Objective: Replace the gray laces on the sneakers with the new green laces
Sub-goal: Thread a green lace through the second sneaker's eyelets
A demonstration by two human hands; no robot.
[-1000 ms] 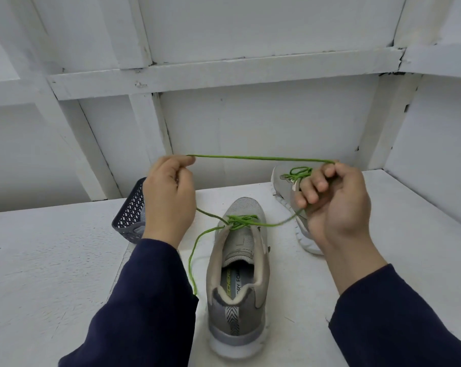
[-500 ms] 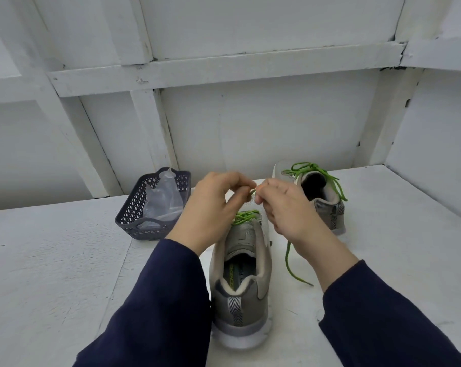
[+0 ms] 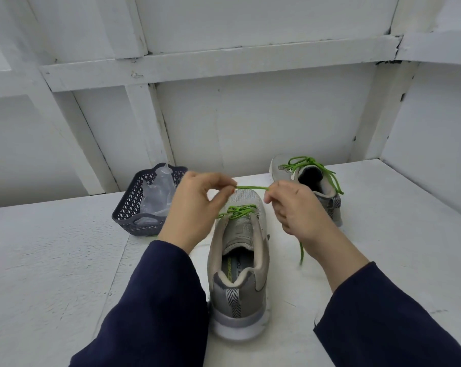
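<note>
Hands have drawn slightly apart: left hand (image 3: 195, 207) and right hand (image 3: 295, 210) each pinch the green lace (image 3: 252, 187) in their fingers (image 3: 230, 184), taut above the near sneaker (image 3: 240, 260), probably tightening its knot. The far sneaker (image 3: 316, 186), to the right, already wears green.

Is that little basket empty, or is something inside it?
Not empty. The dark basket holds crumpled clear plastic that sticks up past its rim. Whether the plastic itself contains anything cannot be told.

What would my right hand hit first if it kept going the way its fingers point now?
Probably the left hand: the right hand points leftward along the taut green lace both pinch above the near sneaker. Depth is hard to judge, so it might pass just clear.
</note>
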